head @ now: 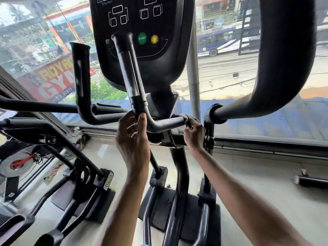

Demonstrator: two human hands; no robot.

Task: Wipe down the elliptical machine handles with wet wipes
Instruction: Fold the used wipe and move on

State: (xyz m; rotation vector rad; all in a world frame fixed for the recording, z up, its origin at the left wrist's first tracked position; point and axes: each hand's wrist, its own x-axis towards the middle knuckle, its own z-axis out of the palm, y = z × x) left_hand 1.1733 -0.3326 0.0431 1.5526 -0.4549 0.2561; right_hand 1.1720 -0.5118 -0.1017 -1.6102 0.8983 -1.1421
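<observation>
Head view: handle (131, 75) rises, leaning left, from left hand (133, 139).

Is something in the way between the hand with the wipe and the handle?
No, nothing visible. The right hand presses the wet wipe right onto the handle. Farther along the same handle, the left hand grips the bend, so it would probably block the wipe there.
</observation>
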